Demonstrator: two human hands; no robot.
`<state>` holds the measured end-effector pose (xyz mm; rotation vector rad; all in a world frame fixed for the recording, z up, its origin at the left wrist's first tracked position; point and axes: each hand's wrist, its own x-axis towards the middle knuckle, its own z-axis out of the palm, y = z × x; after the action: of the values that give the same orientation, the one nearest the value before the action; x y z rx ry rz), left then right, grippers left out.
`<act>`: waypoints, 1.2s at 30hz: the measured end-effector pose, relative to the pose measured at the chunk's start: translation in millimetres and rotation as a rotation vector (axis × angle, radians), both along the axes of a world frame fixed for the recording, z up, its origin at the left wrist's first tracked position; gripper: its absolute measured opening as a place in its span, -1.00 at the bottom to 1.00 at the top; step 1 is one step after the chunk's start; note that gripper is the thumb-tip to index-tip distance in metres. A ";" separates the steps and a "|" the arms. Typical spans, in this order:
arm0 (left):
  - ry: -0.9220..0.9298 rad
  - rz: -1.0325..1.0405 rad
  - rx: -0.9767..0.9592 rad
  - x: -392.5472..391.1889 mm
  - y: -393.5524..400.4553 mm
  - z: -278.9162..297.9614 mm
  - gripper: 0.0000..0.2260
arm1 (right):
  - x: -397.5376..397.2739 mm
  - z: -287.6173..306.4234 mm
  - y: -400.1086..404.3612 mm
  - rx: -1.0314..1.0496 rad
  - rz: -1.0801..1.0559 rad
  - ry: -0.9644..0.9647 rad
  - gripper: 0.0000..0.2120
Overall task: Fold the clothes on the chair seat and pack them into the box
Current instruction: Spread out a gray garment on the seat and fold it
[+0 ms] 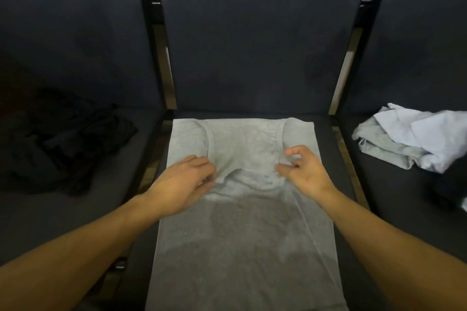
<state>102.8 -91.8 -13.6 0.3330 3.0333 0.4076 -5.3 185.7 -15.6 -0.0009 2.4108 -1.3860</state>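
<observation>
A light grey shirt (247, 235) lies spread flat on the middle chair seat (336, 159), its body running from the seat's back edge toward the camera and past the near edge of the seat. The sleeves are folded inward over the body, so the cloth forms a long rectangle, and the neckline sits in the middle of the shirt, between the two hands.

The left hand (185, 182) rests palm down on the shirt just left of the neckline, fingers curled loosely against the cloth; whether it pinches any fabric cannot be told, since the fingertips are blurred. The right hand (302, 169) is just right of the neckline, half open, with thumb and forefinger apart and bent toward each other above the fabric; its thumb tip seems to touch the shirt, but no fold is clearly gripped.

Left of the shirt, on the neighbouring seat, lies a heap of dark clothes (75, 139), crumpled and unfolded. Right of the shirt, on the other neighbouring seat, lies a pile of pale clothes (414, 139), grey and white, loosely bunched. Behind the shirt rises the dark padded chair back (260, 40), with metal frame bars on either side.
</observation>
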 end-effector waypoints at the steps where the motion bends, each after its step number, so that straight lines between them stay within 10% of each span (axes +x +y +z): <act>1: -0.111 0.010 -0.020 6.4 1.5 2.7 -0.91 | 3.3 2.6 4.2 0.032 -0.002 -0.056 -0.55; 10: -0.371 0.192 0.022 36.2 -0.5 -5.3 -0.70 | 19.4 19.4 26.5 -0.253 -0.151 -0.454 -0.76; 15: -0.385 0.204 -0.098 46.9 4.4 -0.5 -0.33 | 54.5 -15.8 55.2 0.406 0.129 0.033 -0.80; 20: -0.352 0.177 -0.315 57.7 6.2 -10.7 0.00 | 102.4 -47.2 71.3 0.598 0.317 0.466 -0.61; 28: -0.435 0.419 -0.080 69.1 -11.3 -11.6 0.03 | 104.7 -51.3 99.5 0.695 0.272 0.512 -0.55; 32: -0.385 0.693 0.015 61.9 -14.1 -13.4 -0.15 | 133.0 -31.2 44.1 0.557 0.491 0.631 -0.55; 36: -0.359 0.730 0.088 50.2 -0.2 -14.3 -0.79 | 181.4 -34.1 -11.1 0.409 0.785 0.504 -0.33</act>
<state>153.0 -92.1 -27.9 -0.7821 2.6753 0.5559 176.1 174.6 -49.7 -1.1704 2.5607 -0.5611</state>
